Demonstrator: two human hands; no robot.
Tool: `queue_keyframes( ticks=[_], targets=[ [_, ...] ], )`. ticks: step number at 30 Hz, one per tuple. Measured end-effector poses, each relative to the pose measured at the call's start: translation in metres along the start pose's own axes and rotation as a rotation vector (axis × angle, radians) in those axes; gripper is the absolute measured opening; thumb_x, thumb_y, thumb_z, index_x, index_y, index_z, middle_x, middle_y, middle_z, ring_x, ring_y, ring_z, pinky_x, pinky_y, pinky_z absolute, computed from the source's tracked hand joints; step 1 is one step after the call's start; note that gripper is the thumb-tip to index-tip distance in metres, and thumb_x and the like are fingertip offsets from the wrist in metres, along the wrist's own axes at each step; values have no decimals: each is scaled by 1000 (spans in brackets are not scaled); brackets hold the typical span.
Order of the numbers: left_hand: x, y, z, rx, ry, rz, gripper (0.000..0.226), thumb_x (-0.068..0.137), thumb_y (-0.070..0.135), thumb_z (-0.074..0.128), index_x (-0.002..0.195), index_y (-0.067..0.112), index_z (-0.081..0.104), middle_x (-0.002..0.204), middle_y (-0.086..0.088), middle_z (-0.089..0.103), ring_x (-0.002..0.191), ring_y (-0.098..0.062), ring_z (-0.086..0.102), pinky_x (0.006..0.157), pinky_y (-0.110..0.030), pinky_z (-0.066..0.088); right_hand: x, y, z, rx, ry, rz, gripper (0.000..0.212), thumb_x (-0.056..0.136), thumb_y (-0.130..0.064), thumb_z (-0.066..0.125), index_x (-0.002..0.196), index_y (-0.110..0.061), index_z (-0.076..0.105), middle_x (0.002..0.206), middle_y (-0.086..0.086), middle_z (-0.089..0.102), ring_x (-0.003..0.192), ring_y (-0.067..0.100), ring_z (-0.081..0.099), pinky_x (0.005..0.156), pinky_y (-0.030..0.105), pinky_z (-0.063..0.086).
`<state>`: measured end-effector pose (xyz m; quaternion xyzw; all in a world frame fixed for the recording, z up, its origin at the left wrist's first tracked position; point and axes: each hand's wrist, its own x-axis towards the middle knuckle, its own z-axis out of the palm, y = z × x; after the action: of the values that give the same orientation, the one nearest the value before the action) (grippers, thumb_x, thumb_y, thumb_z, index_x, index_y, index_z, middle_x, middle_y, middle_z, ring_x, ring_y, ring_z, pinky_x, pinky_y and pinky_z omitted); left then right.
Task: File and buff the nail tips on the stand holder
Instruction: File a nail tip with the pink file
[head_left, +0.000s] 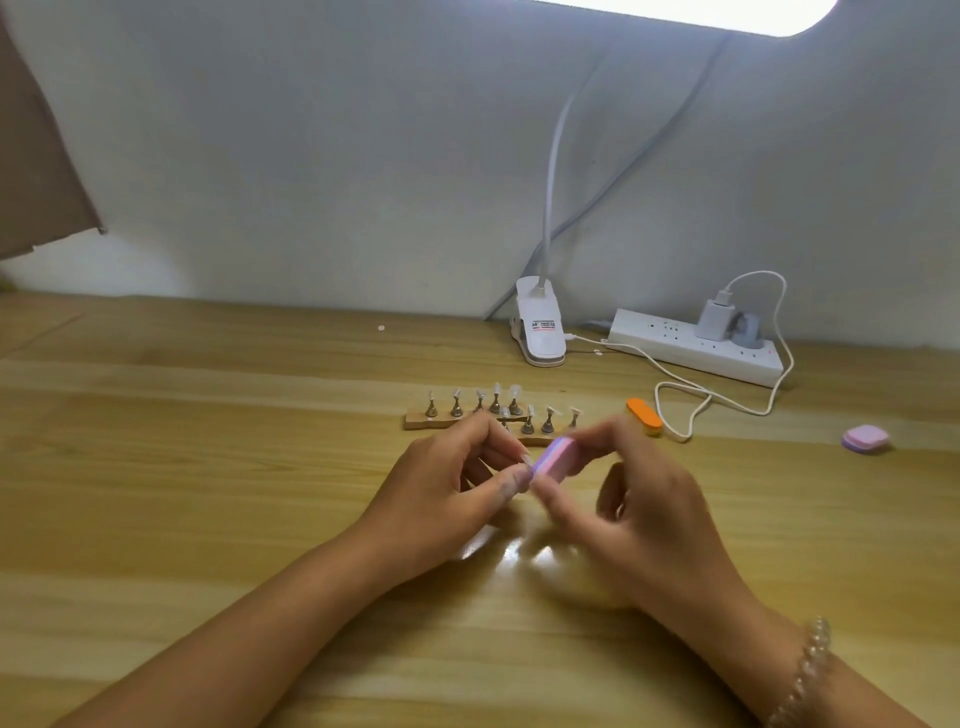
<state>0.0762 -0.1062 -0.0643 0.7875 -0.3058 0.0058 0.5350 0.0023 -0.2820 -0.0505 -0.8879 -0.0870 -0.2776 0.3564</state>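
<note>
A wooden stand holder (421, 419) lies across the middle of the table with several small metal pegs, each topped by a clear nail tip (515, 391). Just in front of it my right hand (634, 514) grips a pink and purple buffer block (557, 459) between thumb and fingers. My left hand (457, 488) pinches something small at its fingertips, right against the block's left end; it looks like a nail tip, blurred by motion.
An orange file block (645, 417) lies right of the stand, a pink-purple buffer pad (865, 439) further right. Behind are a white clip lamp base (540, 328), a power strip (696, 347) with a charger and a looping white cable (685, 410). The wall runs along the table's back.
</note>
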Motion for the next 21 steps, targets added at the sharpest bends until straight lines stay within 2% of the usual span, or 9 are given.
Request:
queue_keyframes(
  ticks=[2,7,11,14,18,21],
  targets=[
    [0,0,-1,14,1,10,8,92,12,68,96,19,65,88,2,72,73,-14,67,68,-38,57,-5,-5,4,-49,-99,-105,36,76,-53,67,100,-28,58,89,-19,64,51,10,52,51,30,45],
    [-2,4,-1,-1,-16,1,8,88,27,67,93,23,65,85,8,72,74,-15,69,72,-49,58,2,3,-2,-9,91,10,35,75,-46,71,97,-23,56,89,-17,65,50,14,51,51,30,43],
    [-2,3,0,13,-15,2,6,92,16,68,97,19,65,87,6,71,73,-14,68,71,-48,58,-3,-1,1,25,-48,-78,33,74,-49,70,97,-29,57,85,-17,65,49,12,51,48,23,39],
    [-1,4,-1,16,-16,12,9,94,13,67,97,20,64,88,10,71,76,-9,68,70,-39,58,-1,1,-2,68,42,-29,31,77,-41,76,99,-26,58,88,-15,66,47,15,52,47,25,40],
    [-1,4,-1,16,-23,29,16,94,7,65,95,23,61,91,16,70,78,-2,65,66,-16,47,2,5,-3,139,114,96,31,79,-30,75,103,-27,57,96,-17,64,49,20,54,48,36,47],
    [-1,2,-2,23,-10,13,24,92,2,64,95,26,60,93,16,70,80,-2,66,68,-15,48,2,6,-3,148,105,115,29,80,-29,74,104,-29,58,97,-18,64,50,19,54,51,32,46]
  ],
)
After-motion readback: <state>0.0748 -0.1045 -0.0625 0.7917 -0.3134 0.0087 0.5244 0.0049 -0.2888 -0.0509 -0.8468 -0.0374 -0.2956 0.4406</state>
